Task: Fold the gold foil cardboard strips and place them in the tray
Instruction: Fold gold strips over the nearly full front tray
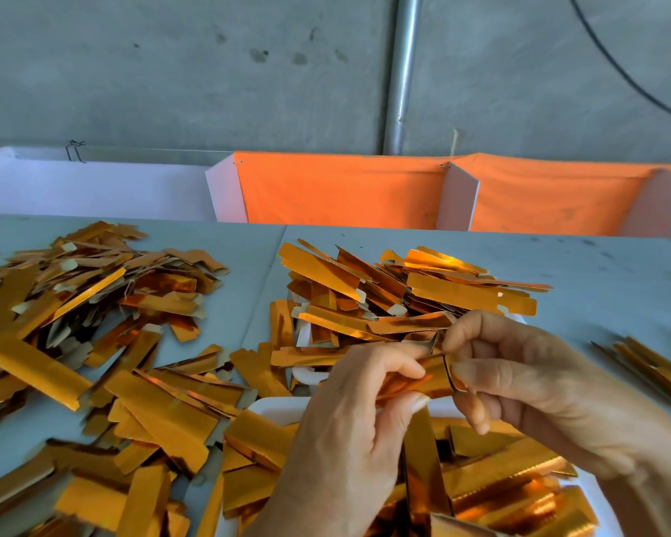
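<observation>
Both hands pinched one gold strip (415, 381) just above the near white tray (276, 406): left hand (349, 416) held the body, right hand (520, 377) bent the end. Best creased sharply before dropping in.

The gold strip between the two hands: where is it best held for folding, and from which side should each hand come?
Grip the gold strip at its two ends, one hand from each side, as shown: the left hand pinches the left part and the right hand pinches the right end. The strip is long, narrow and lies crosswise, so end grips probably leave the middle free to crease.
</observation>
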`<state>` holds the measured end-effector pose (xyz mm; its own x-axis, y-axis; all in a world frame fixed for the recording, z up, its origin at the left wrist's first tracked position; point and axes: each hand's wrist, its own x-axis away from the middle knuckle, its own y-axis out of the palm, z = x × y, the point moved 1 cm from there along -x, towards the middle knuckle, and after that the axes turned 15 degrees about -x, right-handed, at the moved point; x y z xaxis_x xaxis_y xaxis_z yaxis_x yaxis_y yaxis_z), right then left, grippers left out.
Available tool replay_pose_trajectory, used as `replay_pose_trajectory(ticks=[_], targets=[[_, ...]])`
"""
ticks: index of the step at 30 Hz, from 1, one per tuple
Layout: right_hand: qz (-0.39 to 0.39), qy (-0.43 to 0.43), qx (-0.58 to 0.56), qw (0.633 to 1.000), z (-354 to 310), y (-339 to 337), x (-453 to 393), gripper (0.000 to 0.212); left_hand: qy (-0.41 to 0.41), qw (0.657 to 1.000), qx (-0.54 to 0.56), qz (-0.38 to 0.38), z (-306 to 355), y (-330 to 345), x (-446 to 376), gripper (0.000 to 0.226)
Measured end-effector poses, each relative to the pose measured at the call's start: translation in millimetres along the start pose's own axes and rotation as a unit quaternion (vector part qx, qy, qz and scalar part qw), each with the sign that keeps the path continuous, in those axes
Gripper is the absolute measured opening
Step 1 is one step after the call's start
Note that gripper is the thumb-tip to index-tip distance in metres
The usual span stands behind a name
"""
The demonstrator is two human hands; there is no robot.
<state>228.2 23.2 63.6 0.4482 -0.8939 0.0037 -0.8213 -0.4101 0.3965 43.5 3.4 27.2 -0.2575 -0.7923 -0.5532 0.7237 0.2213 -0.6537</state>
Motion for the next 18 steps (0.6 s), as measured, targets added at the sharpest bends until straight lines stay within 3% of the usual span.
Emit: replay_pose_trajectory(ticks=[6,18], targets=[[0.042,-0.02,0.03,0.998,1.3,8.8,-2.4,0.013,0.011,1.0,-0.01,0.008,-0.3,-0.1,0.6,0.013],[0.104,-0.059,0.142,0.983,5.5,15.0,-4.5,0.015,0.038,0.996,-0.072,0.042,-0.4,0.8,-0.8,0.018]])
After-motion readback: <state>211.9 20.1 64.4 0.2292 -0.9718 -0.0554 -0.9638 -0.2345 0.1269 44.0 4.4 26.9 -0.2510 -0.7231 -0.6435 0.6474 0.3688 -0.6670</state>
